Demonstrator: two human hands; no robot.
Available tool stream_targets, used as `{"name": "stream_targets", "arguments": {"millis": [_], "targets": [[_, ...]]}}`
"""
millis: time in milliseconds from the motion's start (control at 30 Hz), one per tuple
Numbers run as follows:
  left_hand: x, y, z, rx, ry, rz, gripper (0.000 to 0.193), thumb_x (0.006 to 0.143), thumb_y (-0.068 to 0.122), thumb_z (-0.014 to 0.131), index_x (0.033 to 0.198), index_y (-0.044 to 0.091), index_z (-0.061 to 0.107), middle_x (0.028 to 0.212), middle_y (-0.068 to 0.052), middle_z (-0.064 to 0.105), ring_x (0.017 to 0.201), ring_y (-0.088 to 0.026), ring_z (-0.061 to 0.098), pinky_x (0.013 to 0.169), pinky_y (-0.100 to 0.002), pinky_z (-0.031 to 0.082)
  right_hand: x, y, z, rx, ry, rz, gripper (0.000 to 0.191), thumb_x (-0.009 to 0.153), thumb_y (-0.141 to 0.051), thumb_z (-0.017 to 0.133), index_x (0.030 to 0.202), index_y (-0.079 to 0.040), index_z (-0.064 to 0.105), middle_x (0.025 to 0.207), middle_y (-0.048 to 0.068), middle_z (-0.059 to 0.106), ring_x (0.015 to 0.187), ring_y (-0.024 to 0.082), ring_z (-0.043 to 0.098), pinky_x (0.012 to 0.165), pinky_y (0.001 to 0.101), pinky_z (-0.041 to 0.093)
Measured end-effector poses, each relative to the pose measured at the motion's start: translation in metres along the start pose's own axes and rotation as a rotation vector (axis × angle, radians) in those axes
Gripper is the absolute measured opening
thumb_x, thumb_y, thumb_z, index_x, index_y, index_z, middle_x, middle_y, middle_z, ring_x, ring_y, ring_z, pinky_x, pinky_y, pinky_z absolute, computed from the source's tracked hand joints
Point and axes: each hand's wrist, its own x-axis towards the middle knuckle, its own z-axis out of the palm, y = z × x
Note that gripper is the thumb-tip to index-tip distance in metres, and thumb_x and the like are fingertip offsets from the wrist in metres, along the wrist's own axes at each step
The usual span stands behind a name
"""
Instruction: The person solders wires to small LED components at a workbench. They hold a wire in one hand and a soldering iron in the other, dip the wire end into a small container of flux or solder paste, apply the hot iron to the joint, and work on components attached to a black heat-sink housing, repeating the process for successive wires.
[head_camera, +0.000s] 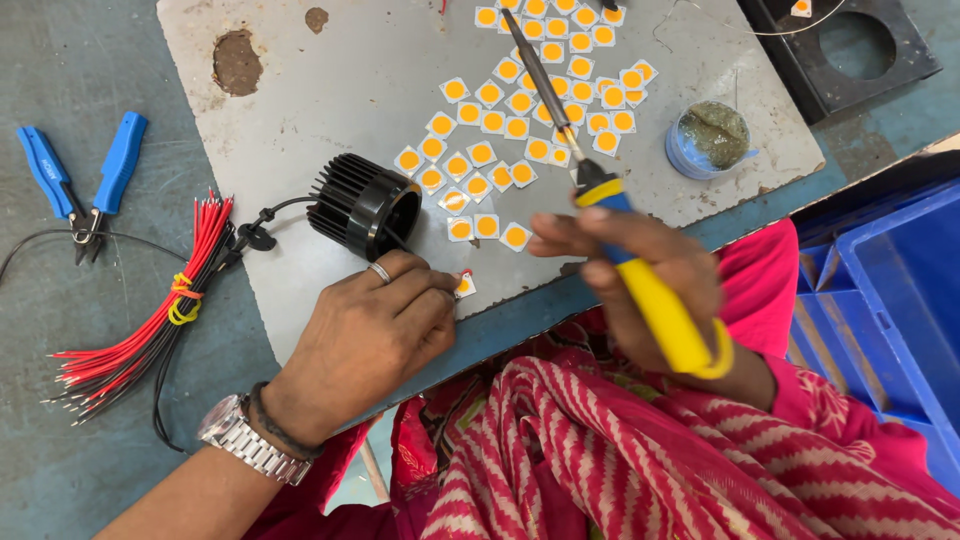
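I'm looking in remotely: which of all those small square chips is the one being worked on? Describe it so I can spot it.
Start at the grey metal plate on the workbench and follow its near edge to the left hand. Pinned under that hand's fingertips, just below the black finned heat sink, is one LED chip. Unlike the loose chips scattered higher up, it lies alone at the plate's edge, partly covered.
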Motion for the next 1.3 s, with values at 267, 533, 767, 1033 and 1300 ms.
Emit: {"name": "stream_targets", "arguments": {"millis": [267,533,767,1033,1300], "targets": [[0.000,-0.001,0.003,-0.012,0.015,-0.007,0.011,0.079,0.007,0.076,0.085,0.005,0.066,0.098,-0.003,0.071,0.096,-0.022,0.067,0.073,-0.036,0.057,-0.017,-0.004,-0.043,0.008,0.378,-0.002,0.046,0.105,-0.032,0.069,0.128,0.007,0.060,0.101,0.016,0.068,0.074,0.018,0.071,0.066,0.0256,0.061],[0.001,0.001,0.004,0.001,0.000,-0.036,0.011,0.083,0.010,0.073,0.089,0.003,0.069,0.096,-0.004,0.069,0.096,-0.023,0.066,0.072,-0.036,0.057,-0.024,0.000,-0.051,0.190,0.265,0.040,0.027,0.096,-0.017,0.073,0.102,0.008,0.066,0.086,0.016,0.068,0.063,0.014,0.060,0.058,0.0224,0.046],[0.004,0.001,0.001,-0.023,-0.042,-0.038,0.010,0.081,0.008,0.073,0.085,0.001,0.067,0.094,-0.006,0.067,0.096,-0.024,0.066,0.071,-0.038,0.057,-0.007,-0.017,-0.043,-0.114,0.025,0.025,0.018,0.097,-0.016,0.067,0.099,0.002,0.068,0.077,0.011,0.069,0.061,0.012,0.063,0.059,0.0222,0.049],[0.007,0.003,-0.001,-0.055,-0.053,-0.036,0.010,0.080,0.006,0.071,0.085,0.000,0.065,0.092,-0.007,0.066,0.094,-0.026,0.065,0.073,-0.038,0.057,0.007,-0.026,-0.033,-0.128,-0.034,0.030,0.015,0.096,-0.014,0.065,0.097,0.001,0.068,0.080,0.011,0.072,0.065,0.013,0.069,0.061,0.0224,0.053],[0.008,0.004,-0.002,-0.052,-0.083,-0.039,0.010,0.079,0.007,0.071,0.085,0.001,0.065,0.091,-0.008,0.064,0.095,-0.026,0.064,0.073,-0.039,0.057,0.013,-0.033,-0.033,-0.208,-0.064,0.053,0.012,0.094,-0.014,0.066,0.094,-0.002,0.069,0.087,0.010,0.074,0.067,0.012,0.073,0.064,0.0226,0.056]]}}
